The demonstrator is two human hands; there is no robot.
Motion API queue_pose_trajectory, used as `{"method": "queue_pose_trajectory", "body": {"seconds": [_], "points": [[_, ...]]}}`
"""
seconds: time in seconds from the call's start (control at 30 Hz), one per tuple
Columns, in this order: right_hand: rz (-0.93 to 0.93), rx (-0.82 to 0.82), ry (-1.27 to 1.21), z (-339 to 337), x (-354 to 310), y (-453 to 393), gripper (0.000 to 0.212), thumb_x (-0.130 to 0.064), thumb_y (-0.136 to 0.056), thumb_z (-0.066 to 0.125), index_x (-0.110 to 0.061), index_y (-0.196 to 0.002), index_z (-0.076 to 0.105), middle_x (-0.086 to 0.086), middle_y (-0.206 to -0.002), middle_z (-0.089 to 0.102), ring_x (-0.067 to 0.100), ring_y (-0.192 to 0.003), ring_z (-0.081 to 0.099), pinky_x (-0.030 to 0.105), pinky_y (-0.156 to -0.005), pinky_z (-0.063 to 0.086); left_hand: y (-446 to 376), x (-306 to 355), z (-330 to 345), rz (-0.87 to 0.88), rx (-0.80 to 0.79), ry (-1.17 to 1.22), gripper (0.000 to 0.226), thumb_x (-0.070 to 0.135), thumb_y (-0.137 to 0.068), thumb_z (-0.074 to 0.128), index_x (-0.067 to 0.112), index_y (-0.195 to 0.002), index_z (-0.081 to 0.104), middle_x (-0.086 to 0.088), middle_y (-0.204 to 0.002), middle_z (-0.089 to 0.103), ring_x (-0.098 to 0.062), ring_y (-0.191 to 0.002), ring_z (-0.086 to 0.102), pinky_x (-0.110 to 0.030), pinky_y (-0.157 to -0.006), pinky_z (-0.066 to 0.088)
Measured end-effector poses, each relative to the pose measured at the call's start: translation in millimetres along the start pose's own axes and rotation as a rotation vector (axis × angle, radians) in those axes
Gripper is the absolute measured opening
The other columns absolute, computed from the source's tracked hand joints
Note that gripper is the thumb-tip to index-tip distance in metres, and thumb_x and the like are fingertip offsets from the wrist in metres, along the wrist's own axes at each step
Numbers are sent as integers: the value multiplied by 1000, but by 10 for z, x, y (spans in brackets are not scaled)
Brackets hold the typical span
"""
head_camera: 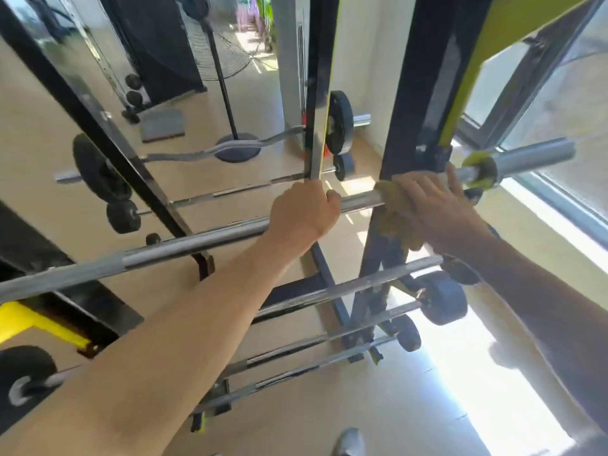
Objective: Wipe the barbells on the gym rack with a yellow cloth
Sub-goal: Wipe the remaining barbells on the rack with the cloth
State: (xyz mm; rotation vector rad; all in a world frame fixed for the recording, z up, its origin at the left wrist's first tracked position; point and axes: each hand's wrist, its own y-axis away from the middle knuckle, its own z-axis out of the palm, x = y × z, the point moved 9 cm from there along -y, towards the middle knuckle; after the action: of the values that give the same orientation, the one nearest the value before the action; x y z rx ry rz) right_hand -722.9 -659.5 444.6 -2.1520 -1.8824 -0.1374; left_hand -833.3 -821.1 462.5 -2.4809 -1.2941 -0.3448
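A long chrome barbell [204,241] runs across the view from lower left to upper right, resting on the black and yellow rack [414,120]. My left hand [304,209] grips the bar near its middle. A little to the right, my right hand [431,205] is wrapped around the same bar with the yellow cloth [394,225] pressed under the palm, next to the rack upright. The cloth hangs partly below the bar. Beyond my right hand the bar's collar and sleeve [526,158] stick out.
Several more bars [345,287] lie on lower rack pegs, some with small black plates [444,301]. A curl bar [230,148] with plates sits behind. A standing fan [227,93] and a mat are at the back; a bright window [559,93] is on the right.
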Motion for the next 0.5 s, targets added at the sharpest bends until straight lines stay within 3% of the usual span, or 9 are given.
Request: {"method": "queue_pose_trajectory", "body": {"seconds": [0.1, 0.23, 0.33, 0.43, 0.5], "points": [[17, 103, -116, 17, 187, -51, 60, -13, -81, 76, -14, -131, 42, 10, -125, 57, 36, -117, 53, 59, -108, 35, -18, 154, -6, -14, 66, -211, 47, 39, -102, 36, 7, -81, 64, -10, -73, 64, -29, -66, 62, -36, -65, 53], [-63, -63, 65, -6, 37, -359, 33, -24, -87, 73, -21, -106, 46, 1, -106, 62, 24, -100, 59, 40, -95, 38, -24, 163, 59, -10, 48, -325, 48, 38, -103, 35, 11, -75, 62, -7, -63, 57, -27, -60, 64, -38, -61, 58], [-158, -139, -50, -145, -393, -615, 17, -32, -98, 58, -20, -109, 53, -1, -95, 65, 23, -96, 60, 34, -83, 41, -80, 34, 84, -162, 68, -248, 55, 50, -99, 31, 13, -68, 58, -4, -60, 53, -25, -59, 61, -35, -63, 57], [-184, -98, -152, -209, -819, -684, 28, -46, -97, 48, -22, -107, 58, -3, -67, 42, 25, -71, 55, 34, -69, 39, -78, -36, 114, -200, 104, -225, 50, 49, -99, 30, 16, -69, 53, -2, -62, 52, -27, -63, 61, -33, -63, 54], [-182, -87, -124, -165, -822, -686, 28, -49, -98, 44, -26, -104, 58, -5, -62, 32, 24, -65, 46, 36, -72, 37, -64, -30, 107, -183, 118, -215, 51, 47, -100, 31, 17, -62, 47, -1, -57, 48, -26, -58, 58, -30, -59, 50]]}}
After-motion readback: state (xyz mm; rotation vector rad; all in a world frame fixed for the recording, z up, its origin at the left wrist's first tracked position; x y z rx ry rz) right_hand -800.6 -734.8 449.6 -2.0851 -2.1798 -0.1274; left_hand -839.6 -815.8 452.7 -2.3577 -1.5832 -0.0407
